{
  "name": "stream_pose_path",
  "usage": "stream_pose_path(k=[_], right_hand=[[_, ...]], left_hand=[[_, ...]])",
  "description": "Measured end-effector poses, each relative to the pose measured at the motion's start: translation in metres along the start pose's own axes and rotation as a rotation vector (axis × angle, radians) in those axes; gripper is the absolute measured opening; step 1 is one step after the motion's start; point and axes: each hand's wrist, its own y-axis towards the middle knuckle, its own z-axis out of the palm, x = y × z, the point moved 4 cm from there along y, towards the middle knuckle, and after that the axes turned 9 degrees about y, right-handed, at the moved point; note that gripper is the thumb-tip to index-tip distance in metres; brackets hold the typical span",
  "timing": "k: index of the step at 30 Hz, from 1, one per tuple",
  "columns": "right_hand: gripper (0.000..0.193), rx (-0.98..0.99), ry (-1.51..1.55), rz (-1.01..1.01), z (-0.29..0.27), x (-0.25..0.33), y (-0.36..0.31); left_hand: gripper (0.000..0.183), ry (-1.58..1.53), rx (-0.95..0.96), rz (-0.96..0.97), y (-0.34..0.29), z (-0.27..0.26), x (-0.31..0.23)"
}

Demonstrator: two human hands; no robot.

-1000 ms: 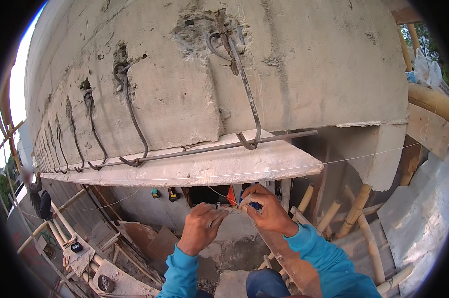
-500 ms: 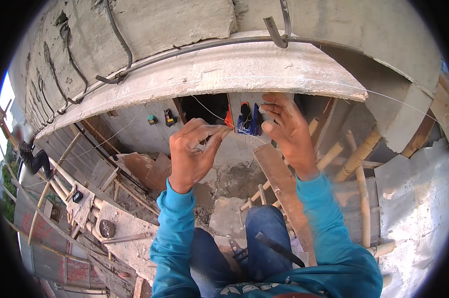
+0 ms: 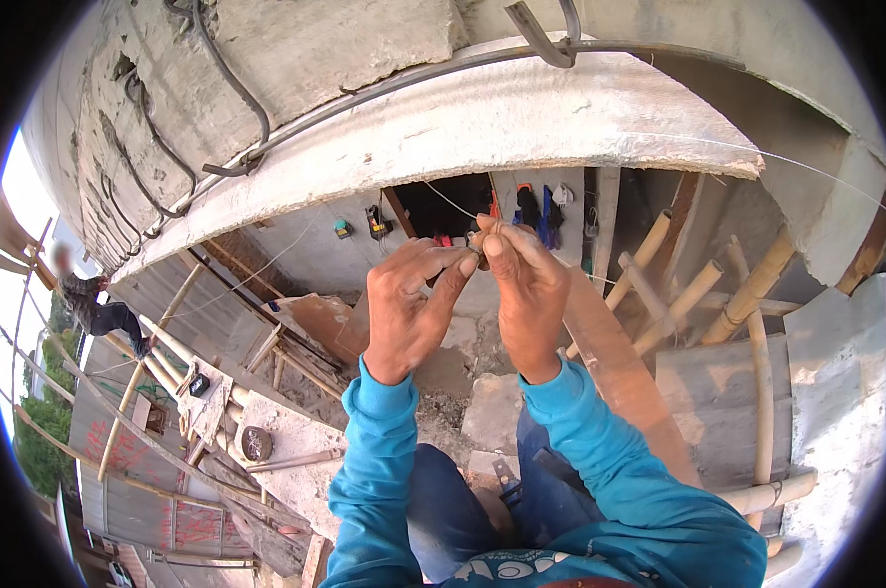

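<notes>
Across the upper frame, a pale, rough-edged concrete slab (image 3: 462, 127); along its edge, a long grey steel bar (image 3: 658, 51). At centre, bare left hand (image 3: 413, 304) and right hand (image 3: 531, 294), fingertips pinched on a tiny dark piece (image 3: 477, 253), indistinct. Apparently fine fingertip work, next calling for steady pinching.

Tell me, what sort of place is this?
Probably a building site: bent steel bars show against rough concrete, with bamboo poles set up below.

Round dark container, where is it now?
Head view, lower left: the round dark container sits on a dusty board, left of the person's left sleeve, with a small black box up-left of it.
</notes>
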Motion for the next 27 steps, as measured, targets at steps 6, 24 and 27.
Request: stream_pose_path(k=[6,24,27], right_hand=[[0.014,0.151,-0.152,-0.06,0.001,0.006,0.012],[0.014,0.568,0.089,0.412,0.022,-0.012,0.022],[0.013,0.502,0.068,0.396,0.032,-0.013,0.016]], left_hand=[[0.022,-0.086,-0.15,0.039,0.0,0.004,0.004],[0.019,-0.791,-0.15,-0.211,-0.009,-0.012,0.038],[0.018,-0.789,-0.291,-0.266,-0.021,-0.017,0.044]])
